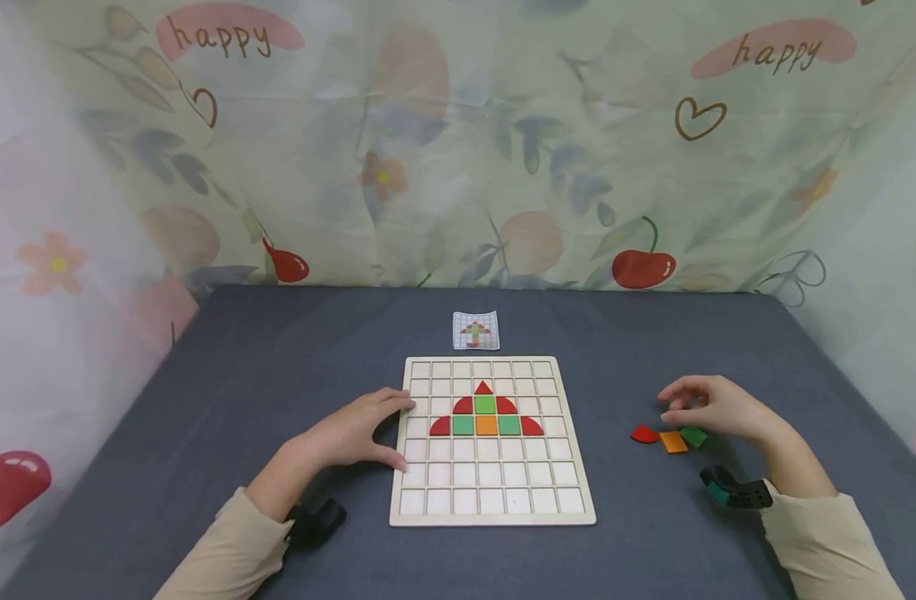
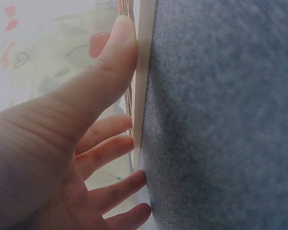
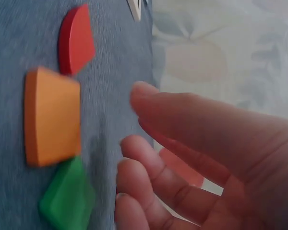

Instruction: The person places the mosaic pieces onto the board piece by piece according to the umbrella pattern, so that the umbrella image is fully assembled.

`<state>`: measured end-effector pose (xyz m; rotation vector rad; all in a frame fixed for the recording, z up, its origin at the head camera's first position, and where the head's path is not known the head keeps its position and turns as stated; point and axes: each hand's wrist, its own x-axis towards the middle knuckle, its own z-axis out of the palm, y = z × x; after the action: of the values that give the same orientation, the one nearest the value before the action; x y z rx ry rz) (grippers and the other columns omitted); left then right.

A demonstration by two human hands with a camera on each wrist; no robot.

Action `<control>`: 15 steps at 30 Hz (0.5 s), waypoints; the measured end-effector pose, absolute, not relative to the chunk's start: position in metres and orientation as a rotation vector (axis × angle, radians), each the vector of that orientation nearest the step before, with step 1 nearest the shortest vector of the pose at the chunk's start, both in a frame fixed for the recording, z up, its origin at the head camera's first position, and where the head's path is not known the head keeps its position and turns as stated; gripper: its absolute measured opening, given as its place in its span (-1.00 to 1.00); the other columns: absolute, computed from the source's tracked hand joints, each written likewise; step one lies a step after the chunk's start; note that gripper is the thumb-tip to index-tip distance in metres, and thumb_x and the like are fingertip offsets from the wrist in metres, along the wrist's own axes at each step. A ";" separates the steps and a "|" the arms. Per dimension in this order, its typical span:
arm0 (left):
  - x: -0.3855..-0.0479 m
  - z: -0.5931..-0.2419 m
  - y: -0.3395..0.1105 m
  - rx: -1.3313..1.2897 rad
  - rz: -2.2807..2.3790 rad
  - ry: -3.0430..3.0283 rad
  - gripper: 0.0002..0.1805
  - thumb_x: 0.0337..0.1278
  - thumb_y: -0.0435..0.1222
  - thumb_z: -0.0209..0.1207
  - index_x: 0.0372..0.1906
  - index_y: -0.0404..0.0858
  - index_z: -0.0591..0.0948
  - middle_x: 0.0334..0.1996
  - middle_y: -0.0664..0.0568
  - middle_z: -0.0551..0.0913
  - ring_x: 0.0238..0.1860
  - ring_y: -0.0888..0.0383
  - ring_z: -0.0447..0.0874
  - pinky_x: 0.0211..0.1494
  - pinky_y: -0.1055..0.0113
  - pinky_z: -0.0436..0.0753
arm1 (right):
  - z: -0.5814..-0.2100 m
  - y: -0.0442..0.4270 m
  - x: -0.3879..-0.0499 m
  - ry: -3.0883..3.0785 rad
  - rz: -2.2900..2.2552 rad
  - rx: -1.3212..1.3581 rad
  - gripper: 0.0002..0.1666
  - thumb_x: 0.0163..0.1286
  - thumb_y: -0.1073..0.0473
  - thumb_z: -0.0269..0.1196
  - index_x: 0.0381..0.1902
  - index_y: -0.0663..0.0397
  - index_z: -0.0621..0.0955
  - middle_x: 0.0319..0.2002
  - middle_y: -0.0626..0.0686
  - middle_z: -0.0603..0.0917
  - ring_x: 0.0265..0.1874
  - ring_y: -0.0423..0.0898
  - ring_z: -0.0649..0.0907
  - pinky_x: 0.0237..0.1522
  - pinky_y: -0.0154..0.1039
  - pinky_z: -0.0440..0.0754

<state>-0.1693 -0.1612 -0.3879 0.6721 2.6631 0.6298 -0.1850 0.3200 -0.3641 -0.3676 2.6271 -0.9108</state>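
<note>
A pale wooden grid board (image 1: 495, 518) lies on the table. In its upper half are a red triangle (image 1: 483, 388), red quarter-circles (image 1: 531, 426), green squares (image 1: 463, 425) and an orange square (image 1: 486, 425). My left hand (image 1: 356, 429) rests at the board's left edge, thumb and fingers spread along it. Above the loose pieces on the right hovers my right hand (image 1: 716, 406), fingers loosely bent, holding nothing. Beneath and beside it lie a red quarter-circle (image 3: 79, 40), an orange square (image 3: 56, 117) and a green square (image 3: 69, 196).
Behind the board lies a small card (image 1: 476, 331) printed with a similar coloured pattern on a grid. Dark grey cloth (image 1: 277, 358) covers the table. A patterned curtain (image 1: 458, 150) hangs along the back edge.
</note>
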 end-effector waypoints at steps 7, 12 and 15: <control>-0.169 -0.387 -0.160 0.663 0.631 2.658 -0.06 -0.25 0.06 0.40 0.31 -0.24 0.34 0.33 -0.11 0.30 0.31 -0.05 0.29 0.32 0.01 0.34 | -0.369 0.340 -0.181 2.560 -0.897 -0.340 -0.51 0.15 0.14 0.35 -0.04 0.35 0.53 -0.25 0.07 0.58 -0.41 -0.36 0.53 -0.34 -0.38 0.53; -0.169 -0.386 -0.160 0.673 0.631 2.661 -0.06 -0.25 0.05 0.41 0.31 -0.25 0.34 0.33 -0.12 0.30 0.31 -0.05 0.30 0.32 0.01 0.35 | -0.373 0.349 -0.179 2.494 -0.919 -0.394 -0.48 0.10 0.19 0.38 -0.06 0.41 0.50 -0.27 0.07 0.51 -0.41 -0.37 0.50 -0.35 -0.39 0.53; -0.168 -0.385 -0.161 0.676 0.631 2.664 -0.06 -0.25 0.04 0.41 0.31 -0.26 0.34 0.33 -0.13 0.31 0.31 -0.06 0.30 0.32 0.00 0.35 | -0.377 0.349 -0.178 2.484 -0.946 -0.447 -0.50 0.09 0.22 0.38 -0.09 0.41 0.49 -0.33 0.03 0.48 -0.44 -0.36 0.47 -0.38 -0.40 0.51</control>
<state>-0.1683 -0.1605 -0.3851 0.6764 2.6641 0.6309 -0.1782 0.3488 -0.3768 -0.4468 2.4839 -0.9458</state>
